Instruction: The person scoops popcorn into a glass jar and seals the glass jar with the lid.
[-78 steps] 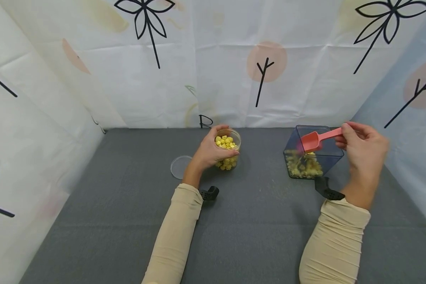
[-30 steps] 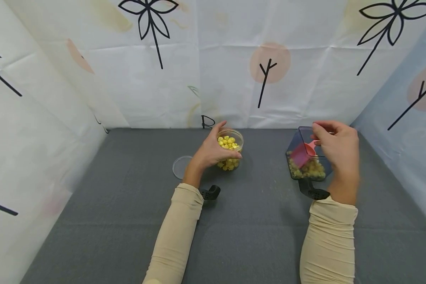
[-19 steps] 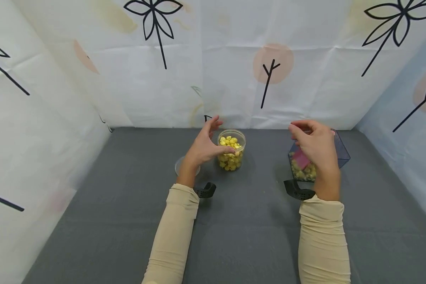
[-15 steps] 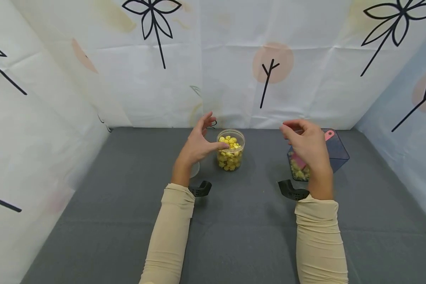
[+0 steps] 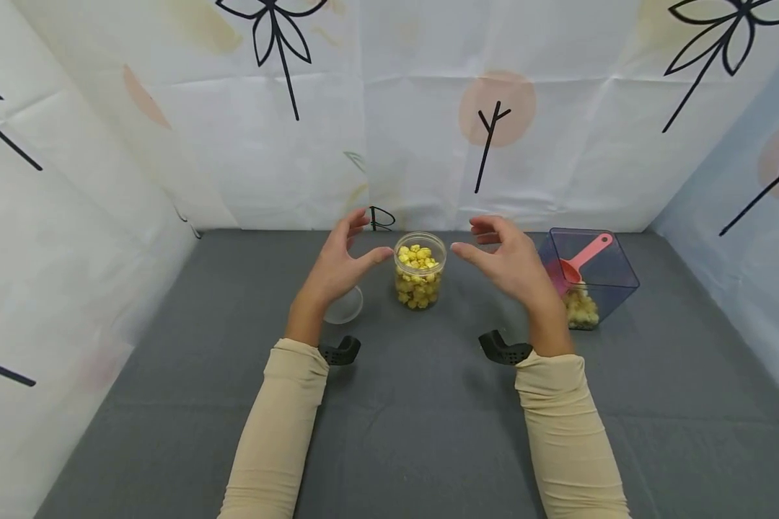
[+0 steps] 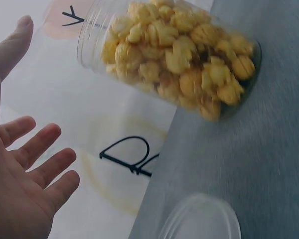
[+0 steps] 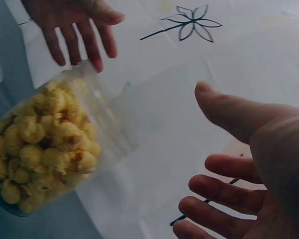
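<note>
A clear jar point(image 5: 419, 271) of yellow popcorn point(image 6: 179, 55) stands upright and uncovered on the grey cloth. My left hand point(image 5: 339, 263) is just left of it, fingers spread and holding nothing. On the other side my right hand point(image 5: 509, 261) hovers with thumb and fingers apart, also holding nothing. Both wrist views show a gap between the hands and the jar. A pink scoop point(image 5: 587, 256) leans in the bluish see-through bin point(image 5: 613, 281) at the right, handle up. Some popcorn point(image 5: 581, 308) lies at the bottom of that bin, partly hidden by my right wrist.
A round clear lid point(image 5: 345, 306) lies flat on the grey cloth point(image 5: 402, 425), beside my left wrist. White printed fabric point(image 5: 415, 144) walls off the back and both sides close behind the jar and the bin.
My right hand has let go of the scoop, leaving it in the bin, and moved left toward the jar. My left hand has released the jar and drawn off to the left.
</note>
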Demonstrator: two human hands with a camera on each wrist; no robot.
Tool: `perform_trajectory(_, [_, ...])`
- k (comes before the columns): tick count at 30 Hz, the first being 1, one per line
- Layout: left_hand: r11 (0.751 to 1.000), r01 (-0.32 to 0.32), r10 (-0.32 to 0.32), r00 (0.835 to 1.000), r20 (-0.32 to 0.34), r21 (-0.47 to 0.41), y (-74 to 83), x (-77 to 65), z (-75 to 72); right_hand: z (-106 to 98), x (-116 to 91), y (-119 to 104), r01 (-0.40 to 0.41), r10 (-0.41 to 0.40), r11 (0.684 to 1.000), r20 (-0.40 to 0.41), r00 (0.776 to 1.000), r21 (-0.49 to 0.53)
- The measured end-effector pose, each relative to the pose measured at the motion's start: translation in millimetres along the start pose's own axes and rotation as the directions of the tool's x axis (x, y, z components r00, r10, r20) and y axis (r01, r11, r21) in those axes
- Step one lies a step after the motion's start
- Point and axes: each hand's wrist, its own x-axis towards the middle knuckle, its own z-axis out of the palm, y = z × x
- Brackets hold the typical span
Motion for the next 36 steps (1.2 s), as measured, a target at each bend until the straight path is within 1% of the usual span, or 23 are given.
perform_trajectory(5, [0.999, -0.013, 0.012, 1.000, 0.004, 0.049, -6.6, -8.5, -9.9, 18.4, 9.0, 5.8, -0.002, -0.001, 1.000, 0.098, 0.995, 0.030])
perform_trajectory(10, [0.997, 0.006, -0.006, 1.000, 0.002, 0.073, -15.2, -18.7, -18.1, 42.0, 17.6, 16.2, 0.027, -0.039, 0.996, 0.141, 0.989, 0.086])
perform_trajectory(14, [0.997, 0.024, -0.024, 1.000, -0.001, 0.078, -22.4, -25.2, -22.4, 59.7, 22.7, 26.5, 0.048, -0.076, 0.987, 0.183, 0.980, 0.157])
perform_trajectory(16, [0.996, 0.030, -0.030, 1.000, -0.002, 0.080, -26.0, -26.9, -23.9, 66.8, 24.0, 29.9, 0.048, -0.093, 0.975, 0.201, 0.975, 0.216])
perform_trajectory(18, [0.996, 0.033, -0.033, 0.999, -0.003, 0.085, -28.7, -28.0, -25.3, 73.7, 25.4, 33.0, 0.046, -0.106, 0.959, 0.203, 0.973, 0.281])
perform_trajectory(20, [0.995, 0.032, -0.032, 0.999, 0.000, 0.090, -31.2, -28.3, -26.8, 79.8, 27.1, 36.1, 0.055, -0.125, 0.939, 0.189, 0.974, 0.340])
perform_trajectory(23, [0.994, 0.038, -0.039, 0.999, 0.010, 0.102, -35.1, -28.1, -29.5, 88.3, 28.5, 40.3, 0.061, -0.131, 0.918, 0.153, 0.979, 0.392])
perform_trajectory(26, [0.991, 0.068, -0.071, 0.997, 0.020, 0.114, -39.5, -28.4, -32.3, 94.7, 29.4, 43.8, 0.065, -0.134, 0.903, 0.135, 0.982, 0.425])
perform_trajectory(28, [0.988, 0.100, -0.105, 0.994, 0.032, 0.120, -43.4, -28.8, -34.0, 97.6, 29.5, 44.9, 0.054, -0.126, 0.898, 0.140, 0.982, 0.436])
perform_trajectory(31, [0.980, 0.141, -0.151, 0.987, 0.063, 0.138, -51.8, -29.4, -35.8, 99.5, 29.1, 46.2, 0.022, -0.099, 0.905, 0.160, 0.982, 0.424])
perform_trajectory(33, [0.976, 0.161, -0.175, 0.980, 0.092, 0.144, -57.5, -29.9, -36.8, 99.7, 28.6, 46.7, 0.002, -0.078, 0.913, 0.171, 0.982, 0.408])
perform_trajectory(36, [0.972, 0.178, -0.199, 0.971, 0.133, 0.152, -64.9, -30.6, -39.9, 100.4, 28.0, 47.2, -0.016, -0.062, 0.912, 0.177, 0.982, 0.409])
